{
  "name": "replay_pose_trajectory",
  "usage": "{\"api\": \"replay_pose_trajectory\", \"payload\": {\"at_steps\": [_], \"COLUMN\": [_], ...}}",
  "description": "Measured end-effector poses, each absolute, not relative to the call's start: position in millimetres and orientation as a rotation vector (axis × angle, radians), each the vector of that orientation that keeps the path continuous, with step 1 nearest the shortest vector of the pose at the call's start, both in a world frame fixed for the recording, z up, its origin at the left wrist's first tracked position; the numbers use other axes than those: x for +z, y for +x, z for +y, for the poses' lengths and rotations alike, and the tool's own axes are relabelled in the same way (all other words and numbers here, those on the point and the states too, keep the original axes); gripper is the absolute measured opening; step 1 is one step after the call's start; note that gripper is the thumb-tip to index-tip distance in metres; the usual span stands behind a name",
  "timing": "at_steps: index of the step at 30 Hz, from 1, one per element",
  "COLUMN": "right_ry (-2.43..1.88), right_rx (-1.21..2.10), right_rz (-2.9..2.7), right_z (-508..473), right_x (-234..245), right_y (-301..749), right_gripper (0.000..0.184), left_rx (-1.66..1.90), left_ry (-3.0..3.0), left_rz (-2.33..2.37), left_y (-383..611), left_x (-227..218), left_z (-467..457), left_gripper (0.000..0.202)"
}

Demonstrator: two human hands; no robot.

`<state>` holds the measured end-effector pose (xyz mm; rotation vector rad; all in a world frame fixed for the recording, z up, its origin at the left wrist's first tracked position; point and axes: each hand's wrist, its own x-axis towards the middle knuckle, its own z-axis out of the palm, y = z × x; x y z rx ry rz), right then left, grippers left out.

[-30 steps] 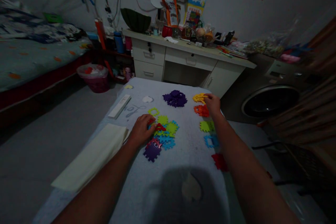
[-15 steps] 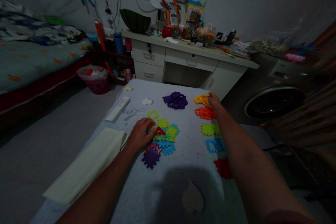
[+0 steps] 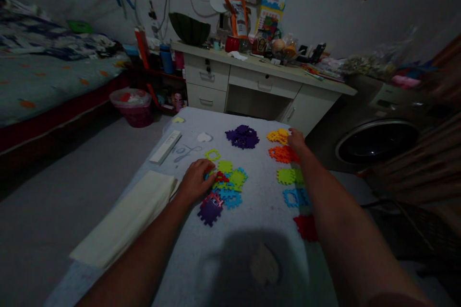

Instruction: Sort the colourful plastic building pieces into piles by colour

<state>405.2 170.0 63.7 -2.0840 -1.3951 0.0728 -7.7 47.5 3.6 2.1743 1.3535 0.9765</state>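
Observation:
My left hand rests at the left edge of a mixed pile of interlocking plastic tiles, thumb and fingers parted around its near side. In that pile are lime green tiles, red tiles, blue tiles and a purple tile. At the far right, my right hand is beside a heap of yellow tiles, fingers apart, with no tile visible in them. Below it lie orange tiles, green tiles, blue tiles and red tiles, partly covered by my right forearm.
A dark purple tile heap lies at the table's far middle. On the left are a long white box and a folded cream cloth. Beyond the table stand a cluttered white desk, a pink bin and a washing machine.
My right hand has drawn slightly right from the yellow heap, where a rounded yellow tile now shows on top. My left hand stays at the mixed pile. The view has shifted slightly.

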Motion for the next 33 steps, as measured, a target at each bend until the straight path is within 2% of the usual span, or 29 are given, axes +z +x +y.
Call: {"api": "replay_pose_trajectory", "payload": {"at_steps": [5, 13, 20, 24, 30, 33], "right_ry": [-1.966, -1.463, -1.602, -1.602, -1.549, -1.539], "right_rx": [0.161, 0.588, 0.436, 0.428, 0.542, 0.587], "right_rz": [-1.42, -2.157, -2.199, -2.083, -1.914, -1.829], "right_z": [146, 50, 12, 10, 5, 4], "right_x": [78, 61, 34, 33, 45, 56], "right_y": [371, 265, 228, 229, 241, 261], "right_gripper": [0.044, 0.032, 0.053, 0.06, 0.025, 0.018], "left_rx": [1.027, 1.109, 1.087, 0.955, 0.767, 0.726], "left_ry": [2.129, 2.063, 2.122, 2.237, 2.405, 2.426], "left_rz": [1.335, 1.283, 1.216, 1.275, 1.55, 1.58], "left_y": [-8, -7, -6, -7, -7, -7], "left_x": [4, 14, 18, 13, 8, 9], "left_z": [47, 38, 26, 26, 25, 23], "left_gripper": [0.023, 0.023, 0.03, 0.037, 0.047, 0.047]}}
